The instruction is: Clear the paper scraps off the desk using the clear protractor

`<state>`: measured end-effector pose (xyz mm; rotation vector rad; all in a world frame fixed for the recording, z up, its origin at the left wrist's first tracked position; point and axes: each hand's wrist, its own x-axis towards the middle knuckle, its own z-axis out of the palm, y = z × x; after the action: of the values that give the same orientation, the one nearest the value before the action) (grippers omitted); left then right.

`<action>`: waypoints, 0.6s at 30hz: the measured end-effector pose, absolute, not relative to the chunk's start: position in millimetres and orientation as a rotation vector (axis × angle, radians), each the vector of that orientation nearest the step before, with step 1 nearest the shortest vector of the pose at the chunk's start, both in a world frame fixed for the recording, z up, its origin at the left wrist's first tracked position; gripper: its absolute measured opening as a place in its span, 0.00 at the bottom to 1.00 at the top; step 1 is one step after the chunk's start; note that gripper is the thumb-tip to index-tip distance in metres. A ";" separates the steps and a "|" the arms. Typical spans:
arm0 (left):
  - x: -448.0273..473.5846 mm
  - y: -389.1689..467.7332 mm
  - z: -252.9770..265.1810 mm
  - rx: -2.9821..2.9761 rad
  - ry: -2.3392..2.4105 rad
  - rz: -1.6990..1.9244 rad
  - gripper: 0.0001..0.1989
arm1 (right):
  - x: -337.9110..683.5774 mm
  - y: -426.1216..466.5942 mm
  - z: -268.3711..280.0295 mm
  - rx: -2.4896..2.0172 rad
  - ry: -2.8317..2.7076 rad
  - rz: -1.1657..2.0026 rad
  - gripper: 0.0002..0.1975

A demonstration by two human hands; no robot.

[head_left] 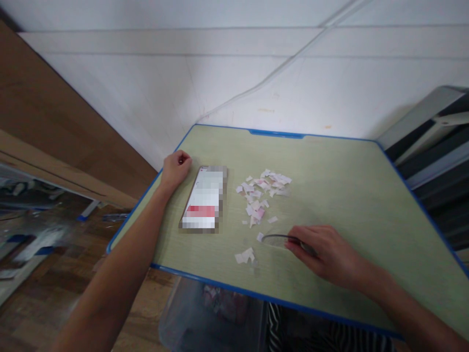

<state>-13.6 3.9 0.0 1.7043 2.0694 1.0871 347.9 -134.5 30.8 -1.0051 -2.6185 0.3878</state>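
My right hand [326, 252] is closed on thin, dark curved tweezers [280, 236], held low over the tabletop. Their tip meets a small scrap of paper [260, 237]. Beyond it lies a loose pile of white and pinkish paper scraps [271, 182], strung out toward me. Nearer the front edge is a smaller cluster of scraps [245, 255]. Curled into a loose fist, my left hand [176, 167] rests by the table's left edge, with nothing visible in it. Just right of that hand lies a phone [203, 198], its lit screen partly blurred out.
The pale green table [340, 186] has a blue rim and stands against a white wall [234, 78] with a cable. A clear plastic bin [183, 313] is below the front edge. Brown wooden furniture [73, 112] stands left, a folded metal frame [432, 127] right.
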 end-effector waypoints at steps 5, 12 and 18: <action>-13.3 3.8 -0.2 1.716 2.070 1.095 0.03 | 348.3 -134.4 30.8 -1.021 -2.605 0.406 0.16; -11.9 3.5 0.4 1.695 2.067 1.088 0.03 | 348.5 -134.3 29.3 -1.018 -2.618 0.471 0.14; -12.1 2.9 1.0 1.713 2.061 1.105 0.04 | 347.7 -134.5 30.0 -1.016 -2.611 0.430 0.16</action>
<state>-12.1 2.9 1.0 1.7125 2.0607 1.1055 347.7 -134.5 30.0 -1.0162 -2.6113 0.4301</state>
